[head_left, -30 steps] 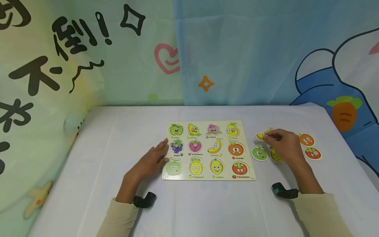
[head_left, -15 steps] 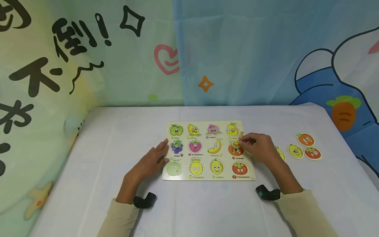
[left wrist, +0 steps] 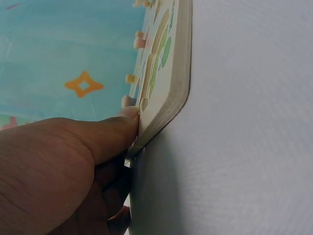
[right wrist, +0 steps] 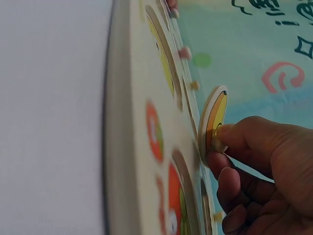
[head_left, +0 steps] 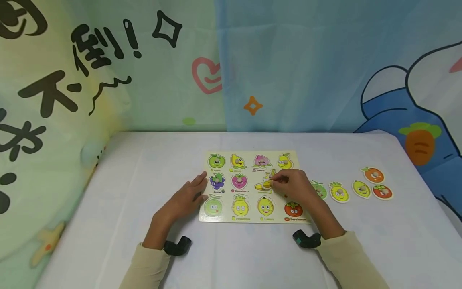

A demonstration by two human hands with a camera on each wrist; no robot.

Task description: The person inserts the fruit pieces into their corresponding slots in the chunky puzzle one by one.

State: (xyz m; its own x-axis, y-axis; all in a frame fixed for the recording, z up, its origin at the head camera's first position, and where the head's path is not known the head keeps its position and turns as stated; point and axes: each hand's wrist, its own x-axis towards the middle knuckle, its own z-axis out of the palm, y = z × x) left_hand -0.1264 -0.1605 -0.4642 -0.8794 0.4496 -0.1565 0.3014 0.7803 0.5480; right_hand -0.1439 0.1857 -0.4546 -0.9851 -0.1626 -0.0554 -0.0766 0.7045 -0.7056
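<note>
My right hand point(head_left: 294, 185) pinches a yellow banana puzzle piece point(right wrist: 215, 117) by its small knob, thumb and fingertips together. In the head view the piece overlaps the banana recess in the fruit puzzle board point(head_left: 252, 219). Seen from the right wrist, it stands tilted close over the board's face. My left hand point(head_left: 185, 198) rests at the board's left edge, its fingers extended and the thumb point(left wrist: 115, 134) against the side near the corner. Knobbed pieces such as the apple point(head_left: 216, 161) and the strawberry point(head_left: 239, 181) sit in the upper part of the board.
Right of the board lie loose pieces: a green melon point(head_left: 319, 190) partly behind the right hand, a pineapple point(head_left: 339, 193), a lemon point(head_left: 361, 189), an orange point(head_left: 373, 175) and a persimmon point(head_left: 382, 192). A white cloth covers the table point(head_left: 231, 257); a printed curtain point(head_left: 306, 72) hangs behind.
My right hand has lifted the banana piece from the loose pieces and carried it left, over the board to the banana recess. The left hand has stayed at the board's edge.
</note>
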